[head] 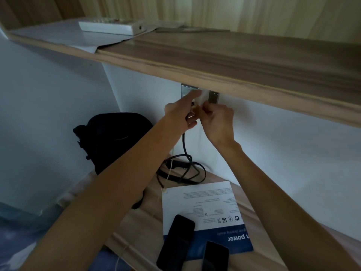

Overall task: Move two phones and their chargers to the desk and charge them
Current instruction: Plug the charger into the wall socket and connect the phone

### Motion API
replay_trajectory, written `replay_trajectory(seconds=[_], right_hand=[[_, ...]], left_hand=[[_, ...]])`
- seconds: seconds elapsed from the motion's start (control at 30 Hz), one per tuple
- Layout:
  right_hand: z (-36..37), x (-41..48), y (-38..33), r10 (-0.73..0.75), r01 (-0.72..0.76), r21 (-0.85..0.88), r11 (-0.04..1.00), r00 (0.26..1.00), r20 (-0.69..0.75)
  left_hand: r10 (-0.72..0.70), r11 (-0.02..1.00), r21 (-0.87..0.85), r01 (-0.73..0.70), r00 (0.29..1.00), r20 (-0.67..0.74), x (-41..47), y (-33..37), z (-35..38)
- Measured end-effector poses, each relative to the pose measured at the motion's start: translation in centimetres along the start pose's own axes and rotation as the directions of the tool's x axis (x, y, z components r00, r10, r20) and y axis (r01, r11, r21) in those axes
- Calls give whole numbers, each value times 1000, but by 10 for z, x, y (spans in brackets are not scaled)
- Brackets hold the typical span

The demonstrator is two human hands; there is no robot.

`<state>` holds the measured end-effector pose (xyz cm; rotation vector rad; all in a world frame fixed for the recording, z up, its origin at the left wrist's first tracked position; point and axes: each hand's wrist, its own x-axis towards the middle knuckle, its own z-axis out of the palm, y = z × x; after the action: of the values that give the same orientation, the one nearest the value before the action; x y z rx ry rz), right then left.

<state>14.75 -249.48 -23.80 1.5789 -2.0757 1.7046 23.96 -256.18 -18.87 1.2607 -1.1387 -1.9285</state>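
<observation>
Two black phones lie side by side at the bottom, one (176, 242) on the left and one (215, 257) on the right, both partly on a white and blue box (207, 204). Both hands are raised to a wall socket (187, 89) under a shelf. My left hand (180, 112) grips a black charger plug, forefinger stretched onto the socket plate. A black cable (184, 145) hangs from it into a coil (183, 171) on the desk. My right hand (216, 122) pinches a white charger (203, 98) against the socket. A thin white cable (170, 173) trails down.
A wooden shelf (214, 61) juts out just above the socket, carrying a white remote (113, 26) and papers. A black bag (115, 137) leans against the wall at the left of the wooden desk (148, 227). White walls close in the corner.
</observation>
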Motion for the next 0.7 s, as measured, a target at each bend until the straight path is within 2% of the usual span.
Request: replay_trajectory(seconds=[0.2,0.5,0.6,0.7], right_hand=[[-2,2,0,-19,18,4,1000,1000,20],[-5,-4,-9,71,-68,-60,996,996,54],[-10,-18,-6,126,-118,-82,990,988,90],[-9,-45,7,287,-264,-123,957,927,240]], left_hand=[[3,998,70,-6,999,38,-5,6,-4],[96,981,166,-101,995,35,-25,-7,-7],[108,968,221,-119,992,61,-29,-18,-15],[82,964,247,-97,994,73,-30,-36,-24]])
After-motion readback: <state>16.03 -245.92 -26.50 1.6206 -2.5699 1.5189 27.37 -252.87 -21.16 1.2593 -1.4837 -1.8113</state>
